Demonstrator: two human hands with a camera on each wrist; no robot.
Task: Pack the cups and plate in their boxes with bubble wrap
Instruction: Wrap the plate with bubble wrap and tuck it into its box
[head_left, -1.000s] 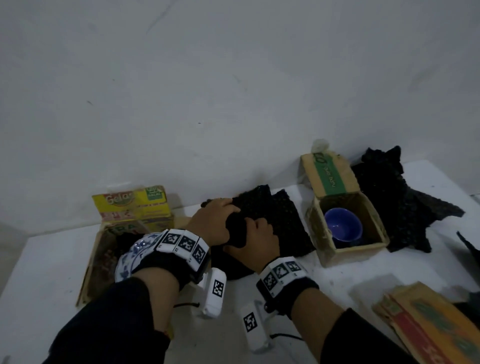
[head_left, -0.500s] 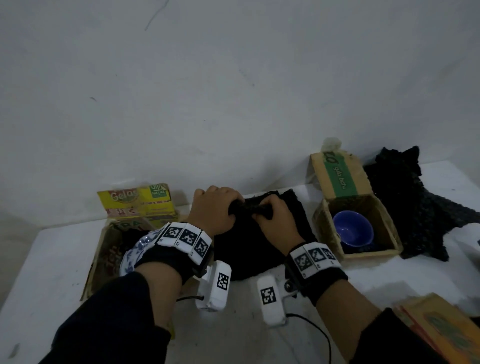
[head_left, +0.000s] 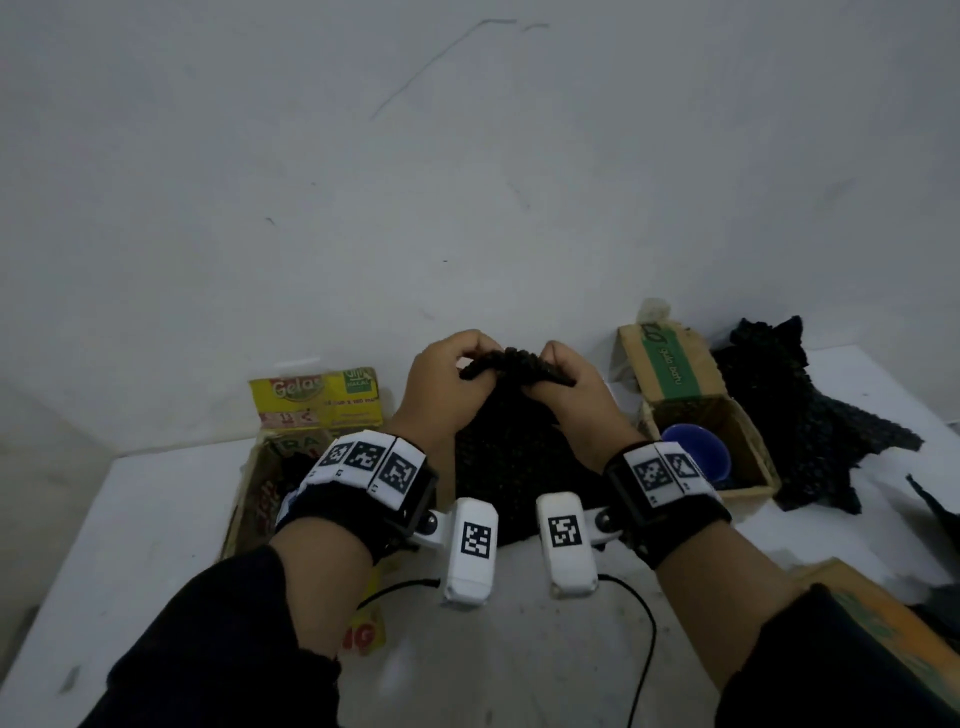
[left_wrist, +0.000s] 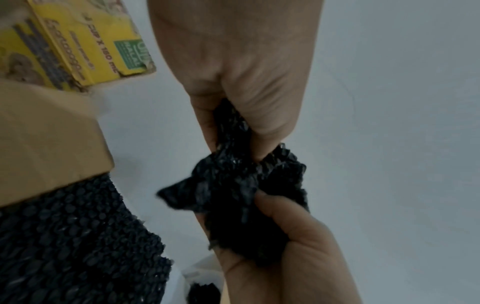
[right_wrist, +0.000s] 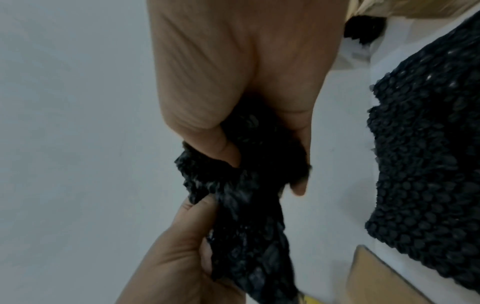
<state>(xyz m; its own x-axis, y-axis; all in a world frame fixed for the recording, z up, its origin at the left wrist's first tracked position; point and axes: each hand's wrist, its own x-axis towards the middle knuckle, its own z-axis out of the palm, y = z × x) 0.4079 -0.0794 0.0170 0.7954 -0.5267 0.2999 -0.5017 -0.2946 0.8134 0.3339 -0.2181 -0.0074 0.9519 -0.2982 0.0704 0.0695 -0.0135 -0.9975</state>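
Writing "Gelas" marks yellow box; "gula batu" marks brown box.

Blue-patterned plate in yellow box, mostly behind left wrist.

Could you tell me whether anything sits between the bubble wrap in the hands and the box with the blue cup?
Nothing visible does. Both the left hand and right hand pinch the top edge of the black bubble wrap, and the open box holding the blue cup stands just to its right, its top uncovered.
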